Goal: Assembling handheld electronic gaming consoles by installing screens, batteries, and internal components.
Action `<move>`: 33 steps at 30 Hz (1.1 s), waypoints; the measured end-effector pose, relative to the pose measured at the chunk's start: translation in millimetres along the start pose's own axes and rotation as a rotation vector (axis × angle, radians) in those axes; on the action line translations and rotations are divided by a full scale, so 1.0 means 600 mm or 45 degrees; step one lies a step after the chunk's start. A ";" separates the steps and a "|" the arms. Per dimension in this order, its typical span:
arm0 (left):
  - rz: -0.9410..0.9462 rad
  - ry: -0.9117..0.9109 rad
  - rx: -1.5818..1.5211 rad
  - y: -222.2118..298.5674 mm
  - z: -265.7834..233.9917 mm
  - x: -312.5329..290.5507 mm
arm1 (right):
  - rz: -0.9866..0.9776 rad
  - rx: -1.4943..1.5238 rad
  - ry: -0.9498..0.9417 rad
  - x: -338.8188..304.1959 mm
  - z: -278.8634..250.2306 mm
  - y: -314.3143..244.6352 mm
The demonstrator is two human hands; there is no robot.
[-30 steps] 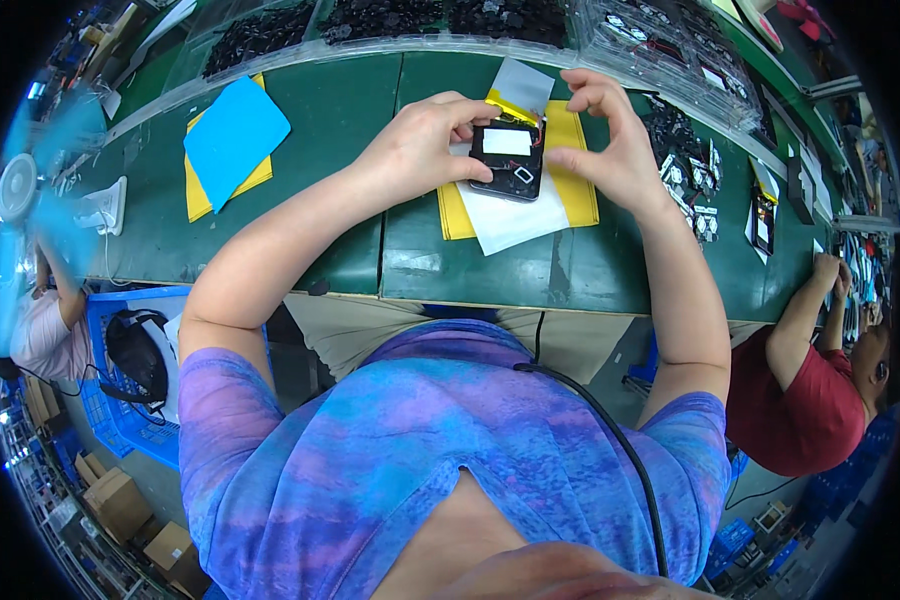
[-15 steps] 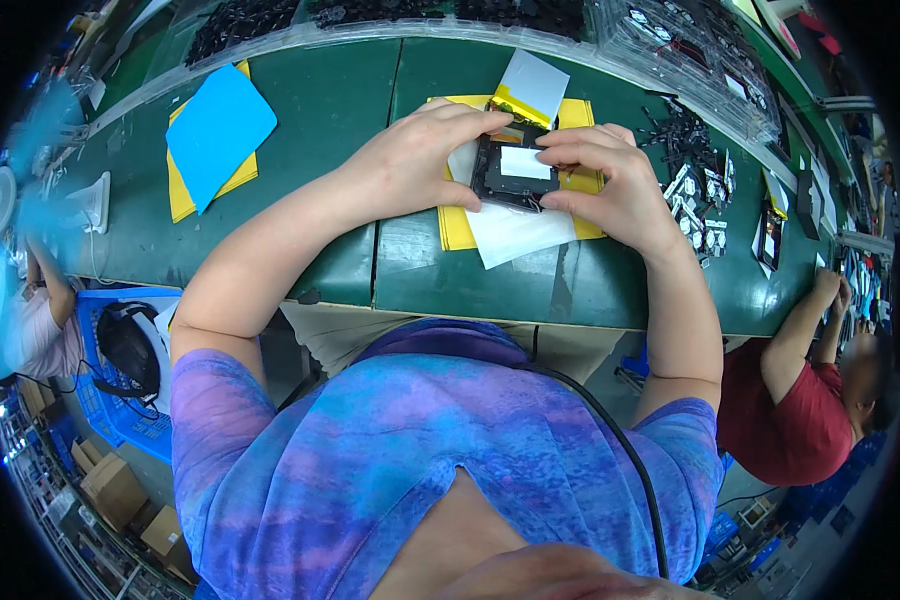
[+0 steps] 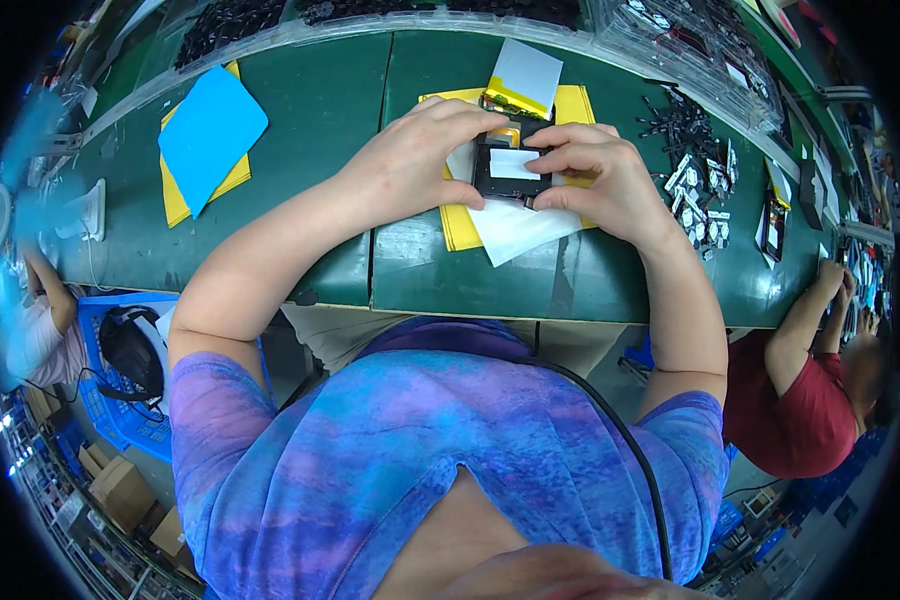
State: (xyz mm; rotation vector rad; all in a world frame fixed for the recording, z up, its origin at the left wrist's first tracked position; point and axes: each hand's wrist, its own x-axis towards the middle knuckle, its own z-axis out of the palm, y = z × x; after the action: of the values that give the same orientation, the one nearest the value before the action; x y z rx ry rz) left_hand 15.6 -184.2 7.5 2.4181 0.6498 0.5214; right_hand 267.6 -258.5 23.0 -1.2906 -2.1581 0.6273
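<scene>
The left hand (image 3: 405, 155) is grasping the left side of a small black gadget (image 3: 510, 188), with its thumb sitting near the bottom corner and its first finger reaching along near the top. The right hand (image 3: 605, 175) is pinching the right side, and its thumb is resting by the lower right corner while its fingertips are lying over the edge. I think good work here is asking for soft, even pushing from both sides, with the gadget lying flat. Hard squeezing could be bending something thin, so gentle fingers are probably doing best, and the flap at the top is needing room so nothing is pulling on it

The gadget is sitting on a white sheet (image 3: 520, 235), which is lying over yellow paper (image 3: 459, 230) on the green table (image 3: 310, 140). It is looking dark and boxy, and a white rectangle (image 3: 513, 164) is showing on its top. A gold-coloured patch (image 3: 511, 132) is peeking out above that. Past the far end, a flat grey pouch (image 3: 526, 70) is sticking out, with shiny yellow tape (image 3: 518, 98) running along its near edge. The small bits under the fingers are hiding from view
</scene>
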 end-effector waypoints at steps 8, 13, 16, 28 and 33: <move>0.053 -0.012 -0.014 -0.001 -0.001 0.003 | 0.119 0.329 -0.120 0.006 0.000 0.016; 0.119 -0.038 0.035 -0.008 0.000 0.002 | 0.076 0.329 -0.120 0.007 0.002 0.027; 0.147 -0.026 0.057 -0.010 0.003 0.001 | -0.038 0.264 -0.102 0.007 0.003 0.030; 0.224 -0.005 0.110 -0.009 0.005 -0.003 | -0.104 -0.016 -0.142 -0.001 -0.004 0.019; 0.241 0.000 0.104 -0.008 0.003 -0.003 | -0.063 -0.030 -0.157 -0.002 -0.005 0.010</move>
State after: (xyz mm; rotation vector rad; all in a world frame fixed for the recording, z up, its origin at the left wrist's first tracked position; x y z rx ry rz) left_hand 13.5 -182.8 2.7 2.5719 0.4517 0.5815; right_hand 273.8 -256.6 21.1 -1.2354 -2.2964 0.6795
